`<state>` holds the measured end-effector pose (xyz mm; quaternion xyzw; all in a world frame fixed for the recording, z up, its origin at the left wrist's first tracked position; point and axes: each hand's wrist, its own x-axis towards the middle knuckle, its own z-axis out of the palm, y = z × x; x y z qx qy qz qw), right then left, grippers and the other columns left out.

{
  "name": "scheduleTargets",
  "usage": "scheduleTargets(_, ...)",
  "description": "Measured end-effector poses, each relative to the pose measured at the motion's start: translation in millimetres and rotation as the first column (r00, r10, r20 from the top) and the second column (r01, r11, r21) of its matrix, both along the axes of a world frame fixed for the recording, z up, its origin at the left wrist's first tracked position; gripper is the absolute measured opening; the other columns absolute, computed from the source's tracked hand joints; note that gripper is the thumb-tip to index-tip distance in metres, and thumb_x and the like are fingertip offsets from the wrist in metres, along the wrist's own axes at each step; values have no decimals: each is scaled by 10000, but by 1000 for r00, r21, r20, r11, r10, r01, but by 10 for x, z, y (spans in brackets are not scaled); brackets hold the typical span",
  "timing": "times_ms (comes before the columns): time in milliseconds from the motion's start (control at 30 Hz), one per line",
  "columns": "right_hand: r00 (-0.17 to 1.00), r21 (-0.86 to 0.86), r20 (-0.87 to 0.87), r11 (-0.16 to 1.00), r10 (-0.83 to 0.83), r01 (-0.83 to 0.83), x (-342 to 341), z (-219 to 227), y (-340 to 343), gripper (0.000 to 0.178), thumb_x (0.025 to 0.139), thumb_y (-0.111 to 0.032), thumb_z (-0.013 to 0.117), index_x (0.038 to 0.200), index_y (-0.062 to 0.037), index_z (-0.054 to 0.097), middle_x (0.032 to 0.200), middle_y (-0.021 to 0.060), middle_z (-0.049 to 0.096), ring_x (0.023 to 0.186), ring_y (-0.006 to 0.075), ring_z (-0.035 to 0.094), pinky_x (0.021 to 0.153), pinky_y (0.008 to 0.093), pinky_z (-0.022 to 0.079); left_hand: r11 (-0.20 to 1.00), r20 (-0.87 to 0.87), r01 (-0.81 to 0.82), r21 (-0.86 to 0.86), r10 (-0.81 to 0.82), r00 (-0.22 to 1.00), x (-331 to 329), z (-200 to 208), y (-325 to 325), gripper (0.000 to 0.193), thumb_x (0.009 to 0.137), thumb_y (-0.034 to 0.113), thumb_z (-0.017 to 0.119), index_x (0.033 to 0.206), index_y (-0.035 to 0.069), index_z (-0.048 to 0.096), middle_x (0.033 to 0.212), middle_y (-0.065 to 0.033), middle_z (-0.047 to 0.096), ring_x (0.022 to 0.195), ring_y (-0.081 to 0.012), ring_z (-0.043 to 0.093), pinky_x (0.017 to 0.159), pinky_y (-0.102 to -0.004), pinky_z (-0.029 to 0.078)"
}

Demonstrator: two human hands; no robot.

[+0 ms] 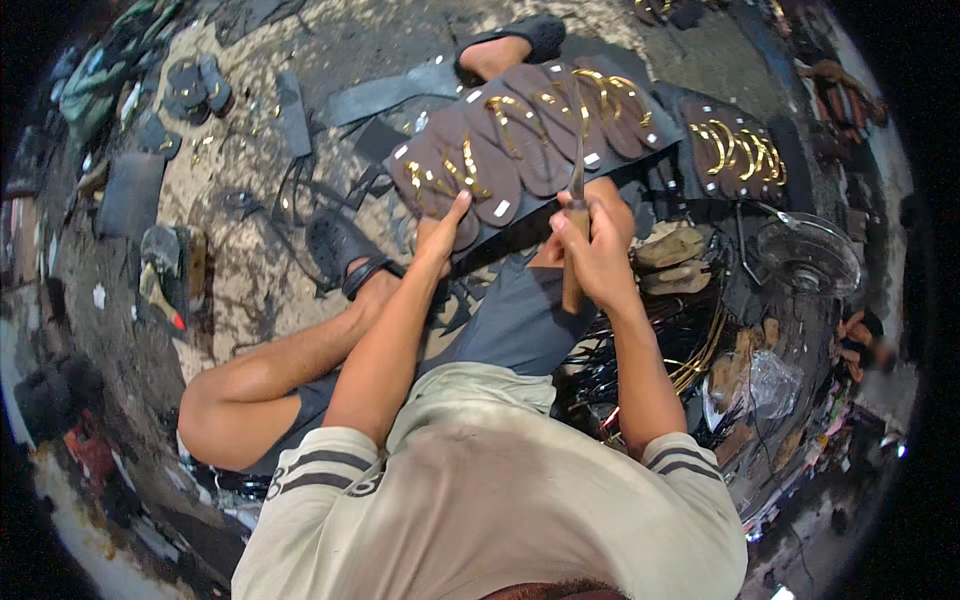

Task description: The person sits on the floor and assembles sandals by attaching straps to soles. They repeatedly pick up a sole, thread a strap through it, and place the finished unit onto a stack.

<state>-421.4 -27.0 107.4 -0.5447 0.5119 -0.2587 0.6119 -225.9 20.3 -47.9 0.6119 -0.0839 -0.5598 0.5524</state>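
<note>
Several brown flip-flops with gold straps lie side by side on a dark board (640, 155) across my lap. My left hand (438, 240) grips the near edge of the leftmost brown flip-flop (425, 165), thumb on top and the other fingers mostly hidden beneath. In my right hand (598, 250) is a wooden-handled tool (572, 285) with a long, narrow metal blade, closed in my fist. Its blade points away from me, over the flip-flops; whether the tip touches one I cannot tell.
More gold-strapped flip-flops (738, 160) lie at the right, above a round metal fan (808, 252). A brush (158, 295) rests on a block at the left. Dark offcuts (292, 112) litter the floor, and a clear plastic bag (765, 385) lies at lower right.
</note>
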Motion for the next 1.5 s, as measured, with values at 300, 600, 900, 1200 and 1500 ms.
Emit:
scheduleTargets(300, 846, -64, -423, 921, 325, -385, 118, 85, 753, 383, 1010, -302, 532, 1204, 28, 509, 1019, 287, 674, 974, 477, 649, 805, 479, 524, 971, -166, -223, -85, 207, 964, 368, 694, 29, 631, 917, 426, 669, 1269, -75, 518, 1218, -136, 613, 1079, -193, 595, 961, -329, 456)
scheduleTargets(600, 707, -204, -554, 751, 440, -628, 611, -293, 257, 261, 951, -195, 589, 1054, 45, 582, 868, 312, 636, 843, 517, 609, 681, 531, 493, 969, -62, -211, -129, 205, 977, 348, 974, 149, 456, 978, 387, 585, 1228, 6, 556, 1135, -87, 637, 992, -181, 636, 937, -349, 502)
scheduleTargets(900, 745, -682, -657, 328, 115, -653, 1064, -1237, 28, 380, 910, -266, 621, 1195, -16, 595, 1279, 273, 561, 1137, 392, 578, 938, 434, 493, 965, -197, -233, -124, 206, 959, 372, 1147, 179, 504, 984, 344, 604, 1310, -13, 461, 1224, -114, 592, 1118, -188, 583, 1003, -362, 463)
scheduleTargets(1200, 753, 99, -276, 797, 597, -595, 1917, -1353, -940, 428, 975, -377, 569, 1223, -28, 566, 1061, 153, 625, 850, 235, 639, 704, 350, 547, 999, -129, -2, -53, -5, 992, 268, 1295, 834, 540, 961, 426, 612, 1283, 7, 501, 1150, -61, 596, 1030, -134, 574, 867, -331, 504)
scheduleTargets(1500, 782, -22, 337, 835, 524, -550, 1979, -29, 281, 438, 921, -334, 699, 1124, 38, 590, 919, 96, 682, 737, 114, 623, 651, 290, 514, 987, 316, -85, -135, 125, 941, 773, 1743, 1760, 415, 999, 342, 585, 1257, 26, 507, 1241, -134, 593, 1072, -180, 620, 865, -313, 535)
